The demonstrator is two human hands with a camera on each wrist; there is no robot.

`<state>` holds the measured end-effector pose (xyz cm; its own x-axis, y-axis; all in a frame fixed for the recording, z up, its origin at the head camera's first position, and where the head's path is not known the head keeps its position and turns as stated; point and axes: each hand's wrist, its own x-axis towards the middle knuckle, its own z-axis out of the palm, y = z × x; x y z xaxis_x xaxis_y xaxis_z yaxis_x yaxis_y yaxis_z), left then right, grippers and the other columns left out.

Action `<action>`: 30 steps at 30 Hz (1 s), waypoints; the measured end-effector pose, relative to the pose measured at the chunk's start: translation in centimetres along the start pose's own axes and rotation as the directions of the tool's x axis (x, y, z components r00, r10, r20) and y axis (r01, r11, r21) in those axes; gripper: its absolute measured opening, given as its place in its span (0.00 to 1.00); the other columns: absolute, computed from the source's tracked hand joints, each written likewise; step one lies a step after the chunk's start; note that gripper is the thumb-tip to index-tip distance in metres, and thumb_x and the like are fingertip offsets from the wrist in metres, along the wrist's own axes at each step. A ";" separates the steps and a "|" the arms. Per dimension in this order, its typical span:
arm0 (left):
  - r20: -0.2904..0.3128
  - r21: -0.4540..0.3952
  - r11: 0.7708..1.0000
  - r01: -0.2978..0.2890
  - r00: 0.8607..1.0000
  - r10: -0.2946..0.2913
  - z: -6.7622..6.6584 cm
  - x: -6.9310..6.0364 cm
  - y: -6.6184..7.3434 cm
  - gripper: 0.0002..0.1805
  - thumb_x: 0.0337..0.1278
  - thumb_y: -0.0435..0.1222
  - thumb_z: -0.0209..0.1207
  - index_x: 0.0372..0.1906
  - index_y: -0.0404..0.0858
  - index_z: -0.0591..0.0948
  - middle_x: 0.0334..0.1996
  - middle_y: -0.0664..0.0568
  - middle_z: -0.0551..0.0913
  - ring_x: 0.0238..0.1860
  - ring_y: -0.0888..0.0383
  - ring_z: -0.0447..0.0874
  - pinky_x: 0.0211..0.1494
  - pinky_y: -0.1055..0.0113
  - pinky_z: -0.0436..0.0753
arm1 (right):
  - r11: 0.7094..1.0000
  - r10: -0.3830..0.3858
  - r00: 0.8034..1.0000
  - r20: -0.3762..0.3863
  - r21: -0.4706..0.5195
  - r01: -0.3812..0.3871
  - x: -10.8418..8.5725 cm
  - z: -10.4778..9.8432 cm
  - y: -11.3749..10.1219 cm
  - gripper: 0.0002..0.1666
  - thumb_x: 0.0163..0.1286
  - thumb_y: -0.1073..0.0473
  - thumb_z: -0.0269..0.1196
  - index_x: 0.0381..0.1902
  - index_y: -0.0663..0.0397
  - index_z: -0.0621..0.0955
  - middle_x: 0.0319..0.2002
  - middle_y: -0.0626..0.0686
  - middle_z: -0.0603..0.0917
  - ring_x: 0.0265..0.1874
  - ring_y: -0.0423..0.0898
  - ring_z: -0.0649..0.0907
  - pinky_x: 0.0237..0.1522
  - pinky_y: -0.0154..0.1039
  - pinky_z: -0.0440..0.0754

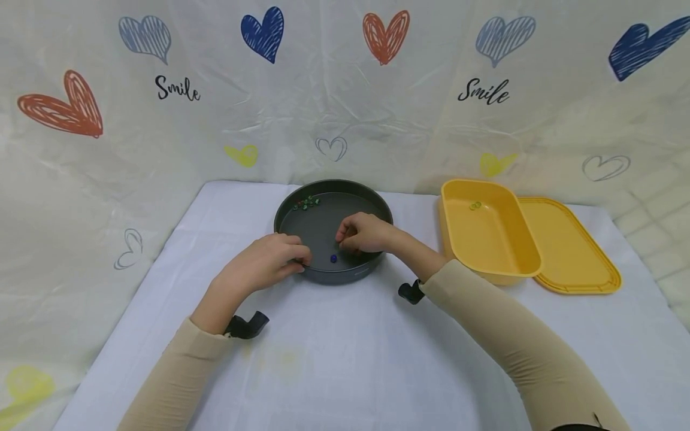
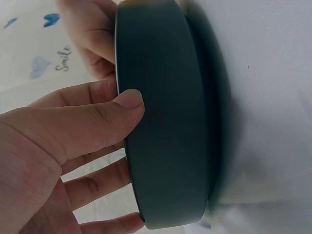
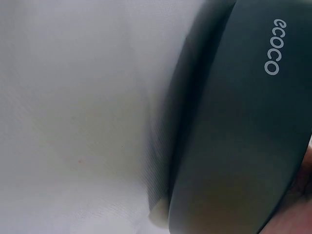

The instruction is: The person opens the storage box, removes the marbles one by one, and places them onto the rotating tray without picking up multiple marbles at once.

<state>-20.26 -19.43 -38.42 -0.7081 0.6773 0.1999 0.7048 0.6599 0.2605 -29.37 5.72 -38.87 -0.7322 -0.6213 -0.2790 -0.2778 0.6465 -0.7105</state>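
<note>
A dark round tray [image 1: 346, 276] with a raised wall stands on the cloth. My left hand [image 1: 268, 258] grips its near-left rim; in the left wrist view the thumb [image 2: 129, 100] lies on the outer wall and the other fingers reach over the rim. Inside the tray is my right hand [image 1: 366, 232], fingers bent and low over the floor; whatever lies between its fingertips is too small to make out. A small dark blue bead-like piece [image 1: 333, 258] sits beside that hand. Several small green pieces [image 1: 306, 203], with some red among them, are gathered at the tray's far left.
To the right stands a yellow rectangular tub [image 1: 490, 239] holding a few small yellow-green pieces [image 1: 475, 205]. A yellow lid [image 1: 579, 251] lies beside it, partly behind the tub. White cloth [image 1: 345, 359] covers the table, and a heart-printed sheet [image 1: 345, 102] hangs behind.
</note>
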 end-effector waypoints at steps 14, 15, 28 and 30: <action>0.001 0.004 1.000 0.006 1.000 -0.006 -0.2 -0.1 0.1 0.09 0.53 0.30 0.71 0.34 0.48 0.85 0.32 0.61 0.82 0.35 0.60 0.81 0.42 0.65 0.80 | 0.991 -0.087 0.988 -0.129 0.088 0.099 -2.4 -3.4 0.1 0.13 0.70 0.61 0.61 0.50 0.61 0.81 0.43 0.58 0.85 0.35 0.50 0.82 0.42 0.43 0.85; 0.001 0.001 1.000 0.005 1.000 -0.005 -0.2 -0.2 0.2 0.10 0.53 0.30 0.71 0.34 0.48 0.85 0.33 0.61 0.82 0.35 0.60 0.81 0.42 0.65 0.80 | 0.991 -0.074 0.987 -0.139 0.098 0.089 -2.6 -3.8 0.2 0.12 0.71 0.62 0.61 0.50 0.61 0.80 0.44 0.59 0.84 0.36 0.50 0.82 0.42 0.43 0.85; 0.004 -0.007 1.000 0.002 1.000 -0.002 0.0 -0.1 0.0 0.10 0.53 0.29 0.71 0.34 0.47 0.85 0.33 0.60 0.82 0.36 0.60 0.82 0.42 0.65 0.81 | 0.996 0.044 0.952 -0.304 0.089 -0.018 -6.2 -9.6 2.1 0.11 0.71 0.61 0.61 0.48 0.60 0.81 0.41 0.62 0.82 0.37 0.55 0.83 0.43 0.43 0.87; 0.003 -0.007 1.000 -0.001 1.000 0.001 0.0 0.0 -0.1 0.10 0.53 0.29 0.71 0.34 0.47 0.85 0.33 0.60 0.82 0.36 0.60 0.82 0.42 0.65 0.81 | 0.996 0.058 0.946 -0.318 0.083 -0.033 -6.6 -10.1 2.7 0.10 0.71 0.62 0.61 0.47 0.61 0.81 0.39 0.61 0.82 0.37 0.55 0.83 0.43 0.42 0.87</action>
<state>-20.26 -19.49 -38.44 -0.7070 0.6791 0.1971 0.7052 0.6567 0.2672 -31.55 16.06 -32.47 -0.9067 -0.4098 -0.0998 -0.2010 0.6279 -0.7519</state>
